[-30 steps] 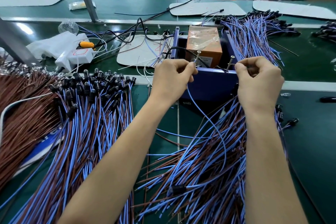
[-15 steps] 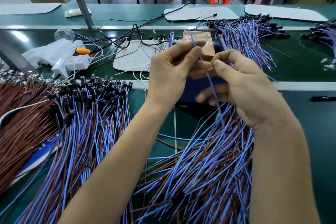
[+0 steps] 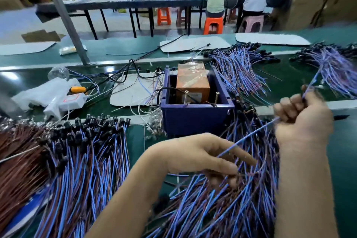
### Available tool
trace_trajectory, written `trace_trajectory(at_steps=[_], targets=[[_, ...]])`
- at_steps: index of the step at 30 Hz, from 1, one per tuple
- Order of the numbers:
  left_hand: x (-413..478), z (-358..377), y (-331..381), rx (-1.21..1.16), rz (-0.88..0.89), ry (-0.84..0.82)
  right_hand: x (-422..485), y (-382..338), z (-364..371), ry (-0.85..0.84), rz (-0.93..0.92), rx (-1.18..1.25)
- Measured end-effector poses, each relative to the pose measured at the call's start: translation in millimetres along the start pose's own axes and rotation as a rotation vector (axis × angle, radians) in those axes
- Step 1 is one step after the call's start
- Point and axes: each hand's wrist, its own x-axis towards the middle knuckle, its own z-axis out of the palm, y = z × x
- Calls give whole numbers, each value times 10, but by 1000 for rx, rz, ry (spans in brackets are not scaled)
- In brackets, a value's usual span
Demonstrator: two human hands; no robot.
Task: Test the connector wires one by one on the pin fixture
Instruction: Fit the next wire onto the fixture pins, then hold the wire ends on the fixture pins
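The pin fixture is a dark blue bin (image 3: pixel 197 120) holding an orange box (image 3: pixel 193 81), with two upright metal pins (image 3: pixel 186 93) (image 3: pixel 218 94) at its front. To the right of the bin, my right hand (image 3: pixel 303 120) grips one blue connector wire (image 3: pixel 251 134), which runs through the fist and up to the right. My left hand (image 3: pixel 201 158) is lower, its fingers spread over the front pile of blue and brown wires (image 3: pixel 222 210), just under that wire's loose end. Neither hand touches the pins.
A big pile of wires with black connectors (image 3: pixel 87 150) fills the left, with brown wires (image 3: pixel 17 160) beside it. More wire piles (image 3: pixel 237 71) (image 3: pixel 336 67) lie at the back right. White plastic and a white box (image 3: pixel 73 100) sit at the back left. Two people sit at a far table.
Both hands have left the fixture pins. My right hand swung out to the right with the blue wire, my left hand dropped to the front pile, and the view tilted up.
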Motion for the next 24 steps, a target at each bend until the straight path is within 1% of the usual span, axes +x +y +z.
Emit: trace_trajectory(at_steps=[1,2,4,5,6,7,8,9,10,11,12,13,14,15,17,18,21,24], targets=[[-43,-14,30,-100,24,58,37,7,-25,20,-4,-117],[-90,-40,52,-215,64,110,55,19,-37,14,-16,-309],[-192,-105,109,-403,185,192,58,22,-56,-115,-22,-907],[-236,-128,141,-438,242,239,58,20,-76,-203,-22,-1222],[-262,-144,177,-452,294,286,32,-2,-72,-262,-33,-1458],[-276,-144,211,-474,343,339,-43,-46,-30,-298,-72,-1542],[-264,-130,243,-522,379,409,-145,-100,36,-343,-120,-1487],[-239,-107,279,-584,401,494,-261,-161,105,-433,-152,-1360],[-208,-76,306,-646,420,595,-402,-208,183,-568,-123,-1221],[-173,-49,324,-688,449,711,-552,-229,260,-734,-25,-1106],[-143,-28,331,-688,484,840,-696,-209,324,-902,90,-1040],[-123,-4,339,-650,516,974,-824,-159,379,-1037,161,-1041],[-116,18,347,-594,543,1104,-931,-93,427,-1134,164,-1080],[-118,32,355,-545,578,1220,-1008,-25,459,-1183,100,-1125],[-157,39,371,-507,693,1391,-1062,48,499,-1163,-18,-1141],[-180,33,384,-522,769,1447,-1052,43,506,-1146,-23,-1114],[-257,-11,413,-563,946,1549,-986,-37,483,-1152,54,-1053],[-276,-23,404,-499,1012,1623,-944,-50,480,-1231,164,-1011]])
